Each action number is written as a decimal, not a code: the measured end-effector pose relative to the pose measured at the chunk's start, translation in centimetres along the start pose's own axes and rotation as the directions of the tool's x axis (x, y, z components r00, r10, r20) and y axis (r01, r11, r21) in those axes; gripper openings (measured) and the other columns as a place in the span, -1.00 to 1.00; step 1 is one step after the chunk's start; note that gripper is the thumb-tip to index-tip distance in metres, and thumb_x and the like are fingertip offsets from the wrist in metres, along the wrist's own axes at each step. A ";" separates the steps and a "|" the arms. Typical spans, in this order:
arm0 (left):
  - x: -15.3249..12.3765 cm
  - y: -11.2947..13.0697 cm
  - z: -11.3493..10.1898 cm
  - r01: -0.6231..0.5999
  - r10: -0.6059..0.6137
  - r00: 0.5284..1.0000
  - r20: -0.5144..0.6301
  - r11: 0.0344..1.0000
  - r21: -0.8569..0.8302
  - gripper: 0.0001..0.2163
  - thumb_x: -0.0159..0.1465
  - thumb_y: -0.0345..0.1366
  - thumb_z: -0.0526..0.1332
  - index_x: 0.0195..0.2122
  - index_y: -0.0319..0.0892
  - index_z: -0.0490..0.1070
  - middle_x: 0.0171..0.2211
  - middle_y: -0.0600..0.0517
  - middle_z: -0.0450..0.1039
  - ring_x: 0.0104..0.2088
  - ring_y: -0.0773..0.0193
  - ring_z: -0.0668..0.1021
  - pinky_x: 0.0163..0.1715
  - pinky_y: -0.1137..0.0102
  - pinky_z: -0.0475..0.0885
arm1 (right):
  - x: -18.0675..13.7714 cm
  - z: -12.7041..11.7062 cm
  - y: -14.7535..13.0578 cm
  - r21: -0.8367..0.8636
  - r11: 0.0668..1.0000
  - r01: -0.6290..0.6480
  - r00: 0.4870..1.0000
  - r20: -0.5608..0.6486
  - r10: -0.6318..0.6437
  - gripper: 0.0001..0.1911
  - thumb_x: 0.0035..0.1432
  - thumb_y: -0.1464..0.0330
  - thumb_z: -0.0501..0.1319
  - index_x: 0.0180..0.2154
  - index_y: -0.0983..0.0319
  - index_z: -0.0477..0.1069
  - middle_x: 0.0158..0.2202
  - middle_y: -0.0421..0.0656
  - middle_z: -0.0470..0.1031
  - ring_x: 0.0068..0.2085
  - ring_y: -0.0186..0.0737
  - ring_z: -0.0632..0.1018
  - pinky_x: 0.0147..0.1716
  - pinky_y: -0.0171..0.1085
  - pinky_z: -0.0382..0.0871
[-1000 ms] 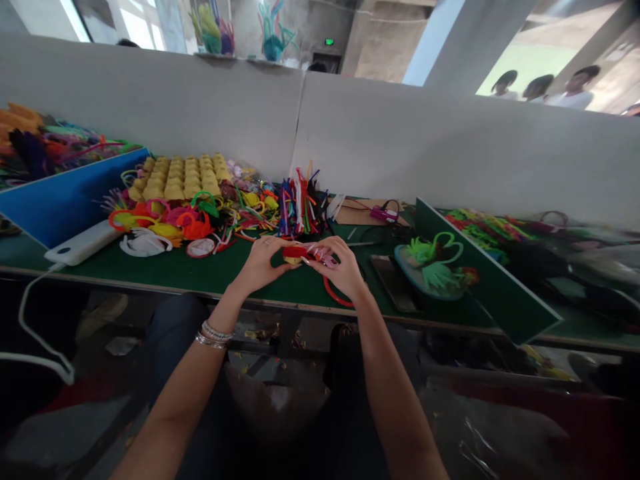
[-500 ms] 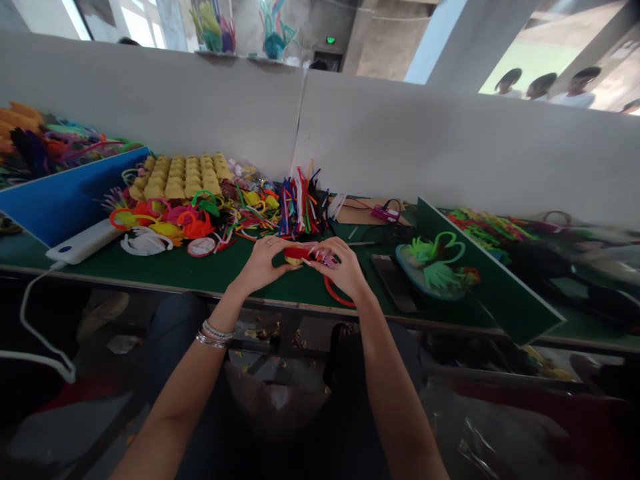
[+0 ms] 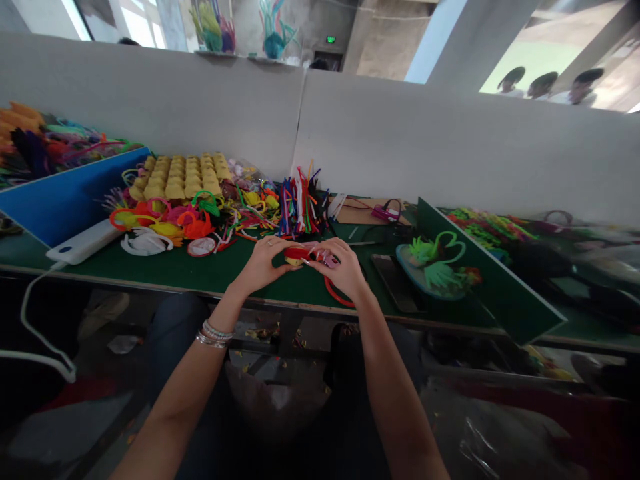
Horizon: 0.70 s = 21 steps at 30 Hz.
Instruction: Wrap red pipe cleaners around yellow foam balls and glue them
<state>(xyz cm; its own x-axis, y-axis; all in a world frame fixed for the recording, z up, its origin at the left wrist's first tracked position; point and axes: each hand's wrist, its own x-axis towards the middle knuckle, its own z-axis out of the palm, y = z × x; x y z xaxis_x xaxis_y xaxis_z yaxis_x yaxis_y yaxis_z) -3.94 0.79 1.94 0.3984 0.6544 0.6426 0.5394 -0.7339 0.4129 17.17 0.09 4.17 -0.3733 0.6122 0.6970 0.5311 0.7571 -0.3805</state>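
Above the front edge of the green table [image 3: 200, 273], both hands pinch one small craft piece [image 3: 299, 254], red with yellow below and pink at its right end. My left hand [image 3: 261, 264] has its thumb and fingers closed on the left end. At the right end, the fingers of my right hand [image 3: 344, 264] are pressed together on the pink part, covering much of it. Below my right hand a red curved band [image 3: 338, 295] hangs down to the table; whether it joins the piece, I cannot tell. Behind the hands stands a bunch of colourful pipe cleaners [image 3: 300, 203].
To the left are a yellow egg tray [image 3: 180, 177], several fuzzy coloured loops [image 3: 170, 230], a white power strip [image 3: 86, 241] and a blue board [image 3: 85, 193]. To the right lie a dark phone [image 3: 395, 283], a tray with green fuzzy pieces [image 3: 440, 287] and an upright green board [image 3: 490, 287].
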 end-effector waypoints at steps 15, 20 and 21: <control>0.1 0.1 -0.2 -0.017 0.017 1.000 -0.018 1.000 -0.004 -0.63 0.09 -0.21 0.31 -0.06 -0.06 0.38 -0.10 0.01 0.49 -0.07 0.20 0.46 0.05 0.20 0.23 | 0.0 0.1 -0.1 0.017 1.000 0.005 1.000 0.000 -0.005 -0.85 0.04 0.27 0.29 -0.31 0.14 0.40 -0.32 -0.18 0.49 -0.23 -0.18 0.47 -0.18 -0.16 0.35; 0.2 0.2 -0.4 0.046 -0.046 0.999 0.000 0.999 -0.023 -0.63 0.07 -0.19 0.32 -0.07 -0.02 0.39 -0.10 0.03 0.49 -0.07 0.19 0.45 0.05 0.17 0.22 | -0.1 -0.1 -0.2 0.115 0.991 -0.062 0.998 0.005 0.062 -0.83 0.05 0.22 0.27 -0.33 0.16 0.41 -0.32 -0.17 0.47 -0.27 -0.22 0.47 -0.27 -0.21 0.37; 0.1 0.2 -0.4 0.068 -0.068 0.998 -0.006 0.997 -0.033 -0.63 0.07 -0.18 0.32 -0.07 -0.02 0.39 -0.09 0.02 0.49 -0.06 0.18 0.45 0.05 0.17 0.22 | -0.1 -0.3 -0.1 0.143 0.985 -0.092 0.996 -0.010 0.094 -0.82 0.04 0.22 0.27 -0.32 0.16 0.41 -0.32 -0.17 0.46 -0.30 -0.24 0.46 -0.30 -0.23 0.37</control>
<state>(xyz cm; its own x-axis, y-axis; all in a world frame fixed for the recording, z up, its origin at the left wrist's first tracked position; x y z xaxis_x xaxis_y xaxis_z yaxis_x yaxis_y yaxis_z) -4.04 0.63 2.39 0.3564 0.7015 0.6171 0.5404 -0.6936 0.4764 17.33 -0.11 4.32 -0.3143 0.6784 0.6641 0.4485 0.7226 -0.5260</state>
